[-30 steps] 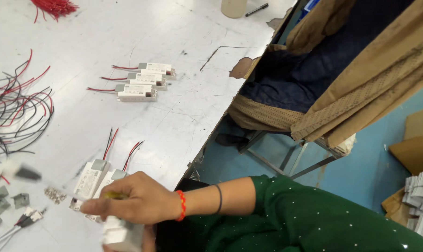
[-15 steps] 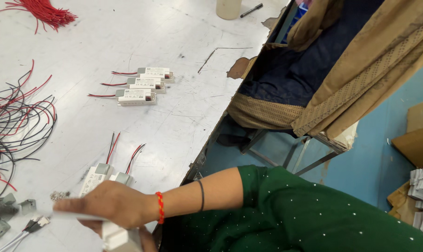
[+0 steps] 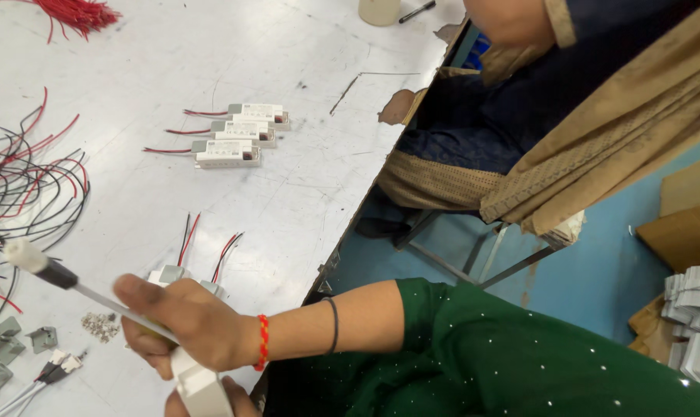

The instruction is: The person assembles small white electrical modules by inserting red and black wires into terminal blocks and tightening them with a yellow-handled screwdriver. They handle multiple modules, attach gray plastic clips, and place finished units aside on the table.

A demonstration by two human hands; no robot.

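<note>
A white worktable [image 3: 211,46], scuffed and chipped along its right edge, fills the upper left of the view. At two o'clock sits another person in a tan shawl [image 3: 620,123] over dark blue cloth. A tangle of black and red wires [image 3: 25,185] sprawls at nine o'clock, and a bundle of red wires [image 3: 76,11] lies at eleven o'clock. Just above centre-left, three white rectangular driver modules [image 3: 238,135] lie side by side, touching, each with short red and black leads pointing left.

At six o'clock, the right hand [image 3: 191,324], in a green sleeve with a red bead bracelet and a thin black band at the wrist, has its fingers curled shut around a slim screwdriver [image 3: 56,274] whose shaft slants up toward nine o'clock and ends in a black collar and pale tip. Beneath it a white plastic casing [image 3: 199,386] runs to the bottom edge, held from below by the left hand [image 3: 238,395], of which only a few wrapped fingers show. Small grey clips [image 3: 2,347] and a little pile of screws [image 3: 100,326] lie at eight o'clock.
</note>
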